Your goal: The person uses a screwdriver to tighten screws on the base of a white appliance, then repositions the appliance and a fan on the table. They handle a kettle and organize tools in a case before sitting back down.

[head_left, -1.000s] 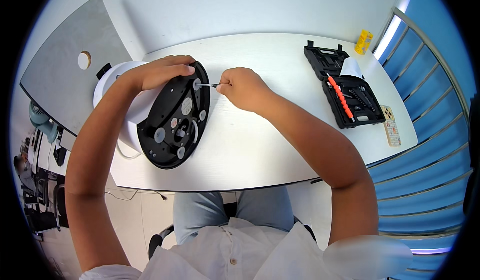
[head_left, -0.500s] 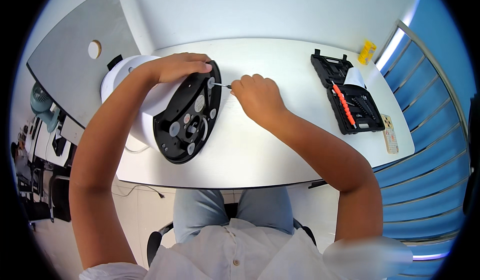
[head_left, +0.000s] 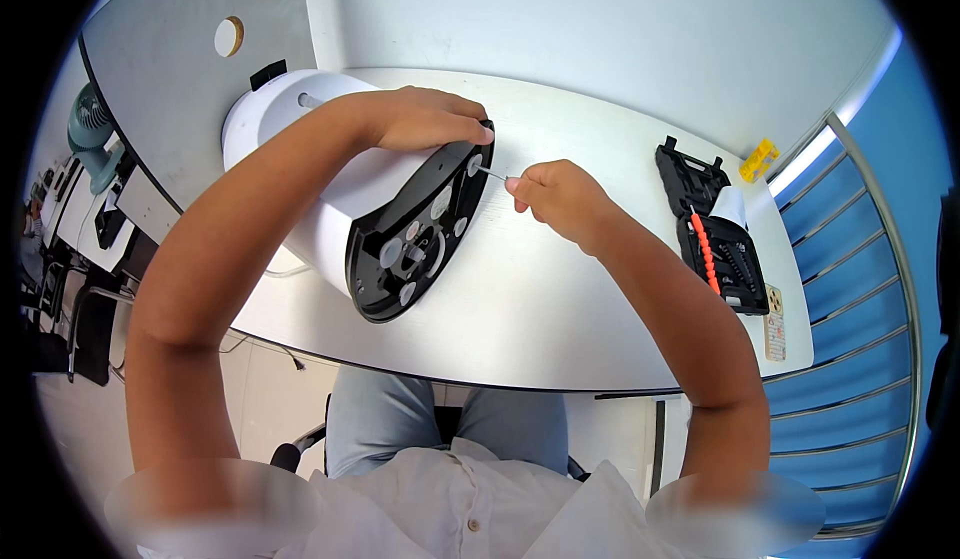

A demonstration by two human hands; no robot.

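Observation:
A white rounded appliance (head_left: 318,221) lies on its side at the left of the table, its black base (head_left: 372,284) facing right. Round pale feet and a small label show on that base. My left hand (head_left: 425,119) lies over the upper side, fingers bent around the base's top edge, steadying it. In a closed grip, my right hand (head_left: 562,199) holds a thin screwdriver (head_left: 492,173). Its metal shaft reaches the uppermost round foot (head_left: 475,166); the handle is hidden inside the fingers.
An open black tool case (head_left: 715,229) with an orange flexible shaft (head_left: 705,252) lies at the right. Near it are a yellow object (head_left: 759,160) and a patterned flat box (head_left: 774,323). A grey partition (head_left: 200,89) stands left, a metal railing (head_left: 890,229) right.
The whole view has shifted, so the appliance sits further right in the picture. My right hand's grip on the screwdriver has turned, and the thumb now shows. The shaft remains at the same foot.

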